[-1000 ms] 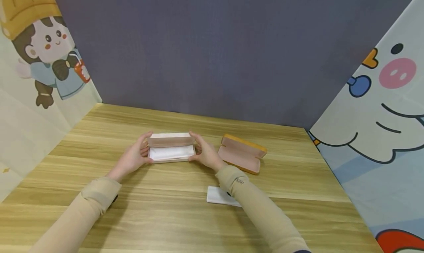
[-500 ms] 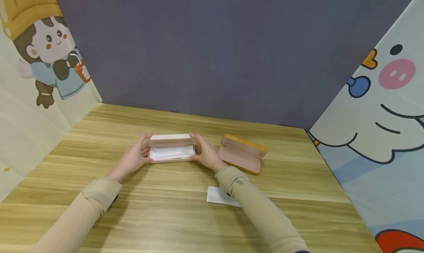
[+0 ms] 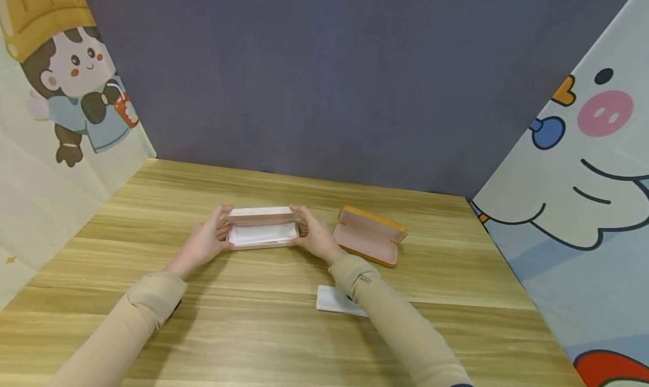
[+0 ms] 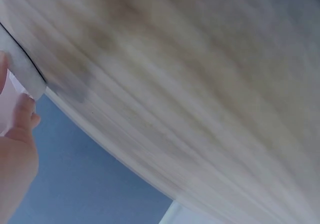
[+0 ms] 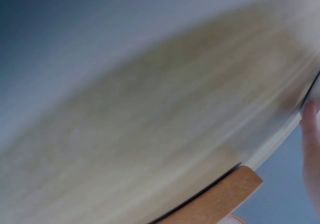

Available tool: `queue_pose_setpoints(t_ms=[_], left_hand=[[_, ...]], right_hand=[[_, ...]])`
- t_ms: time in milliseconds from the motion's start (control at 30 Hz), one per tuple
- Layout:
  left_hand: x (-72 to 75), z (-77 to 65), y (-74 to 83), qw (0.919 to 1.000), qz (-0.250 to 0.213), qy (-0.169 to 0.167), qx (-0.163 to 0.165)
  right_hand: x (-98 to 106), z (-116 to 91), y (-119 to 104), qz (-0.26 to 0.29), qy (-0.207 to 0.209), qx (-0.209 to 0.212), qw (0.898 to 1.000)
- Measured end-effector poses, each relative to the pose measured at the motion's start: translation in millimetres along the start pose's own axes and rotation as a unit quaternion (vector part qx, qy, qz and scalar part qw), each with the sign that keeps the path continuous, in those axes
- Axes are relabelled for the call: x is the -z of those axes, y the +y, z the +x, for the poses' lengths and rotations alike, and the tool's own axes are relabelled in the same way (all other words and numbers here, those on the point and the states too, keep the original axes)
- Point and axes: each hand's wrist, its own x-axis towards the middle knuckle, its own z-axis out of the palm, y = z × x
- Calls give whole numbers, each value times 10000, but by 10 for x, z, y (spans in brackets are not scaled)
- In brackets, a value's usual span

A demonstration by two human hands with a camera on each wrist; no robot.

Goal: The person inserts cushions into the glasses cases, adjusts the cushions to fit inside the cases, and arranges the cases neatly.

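Note:
A white glasses case with a pale pink lining stands partly open on the table, a folded white cloth inside it. My left hand grips its left end, index finger up at the lid and thumb at the lower front corner. Mirroring that, my right hand holds the right end the same way. At the edge of the left wrist view, fingertips touch the corner of the white case. The right wrist view catches only part of my right hand at its edge.
An orange glasses case, open with pink lining, lies right of my right hand. Nearer me, a flat white piece with a dark mark is partly covered by my right sleeve. A dark grey panel rises behind the wooden table.
The white case's lid has tipped slightly forward and down, its top edge now lower. Both hands keep their places at its ends, index fingers sinking a little with the lid.

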Motion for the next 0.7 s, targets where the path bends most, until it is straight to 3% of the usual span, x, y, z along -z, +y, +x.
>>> queue_pose_setpoints(t_ms=[467,700], left_hand=[[15,-6,-1,9995,305,33,-5],[9,-25,13,9994,351,40,-34]], right_hand=[[20,7,4,178,13,-14,9998],[-2,-10,-18,-1,105,21,9999]])
